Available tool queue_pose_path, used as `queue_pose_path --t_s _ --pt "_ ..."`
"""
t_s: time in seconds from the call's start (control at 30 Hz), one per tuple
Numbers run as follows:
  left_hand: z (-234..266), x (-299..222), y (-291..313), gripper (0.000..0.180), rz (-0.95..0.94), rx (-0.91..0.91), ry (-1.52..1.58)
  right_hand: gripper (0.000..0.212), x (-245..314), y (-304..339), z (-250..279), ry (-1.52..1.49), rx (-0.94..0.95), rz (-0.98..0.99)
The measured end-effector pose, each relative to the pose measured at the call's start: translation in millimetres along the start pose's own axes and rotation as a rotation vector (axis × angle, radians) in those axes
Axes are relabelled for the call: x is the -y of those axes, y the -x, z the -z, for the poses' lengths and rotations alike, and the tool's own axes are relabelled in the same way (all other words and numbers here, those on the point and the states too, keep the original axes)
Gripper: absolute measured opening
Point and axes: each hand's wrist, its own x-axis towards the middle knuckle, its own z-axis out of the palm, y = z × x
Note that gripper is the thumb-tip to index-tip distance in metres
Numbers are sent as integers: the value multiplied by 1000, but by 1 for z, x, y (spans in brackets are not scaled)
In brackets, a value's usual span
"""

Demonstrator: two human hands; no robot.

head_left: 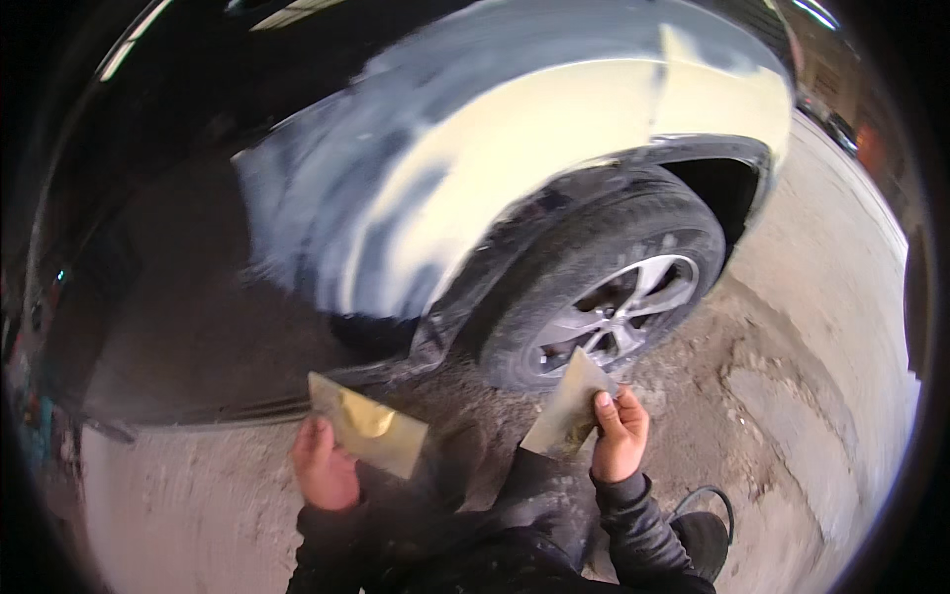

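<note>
My left hand (327,473) grips the near-left end of a flat putty spreader (396,448), a thin, pale rectangular sheet. A smooth dab of yellow putty (366,416) lies on its upper face. Level with it, my right hand (621,438) pinches a second flat putty spreader (566,404), thumb on top; its far corner tilts up toward the wheel. Some darker smears show near that thumb. The two spreaders are apart, and neither touches the car. Beyond them is a car fender (554,104) with cream filler over grey, sanded-looking areas.
Just ahead stands a wheel (614,317) with a black tire and silver spokes. Glossy black car bodywork (168,257) fills the left. The concrete floor (792,396) is dusty and cracked. A thin dark hose-like loop (728,505) lies by my right forearm.
</note>
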Motion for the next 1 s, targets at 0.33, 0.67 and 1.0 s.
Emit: queue_pose_path --t_s 0.33,0.67,1.0 --pt "-45 -2 22 29 -182 5 -145 24 -15 8 -22 -380 -146 -297" --pt "-127 -9 69 23 -513 116 -297 52 68 64 -88 792 270 1044" --pt "-94 -7 64 39 -667 -169 -521 46 66 40 -110 759 655 952"
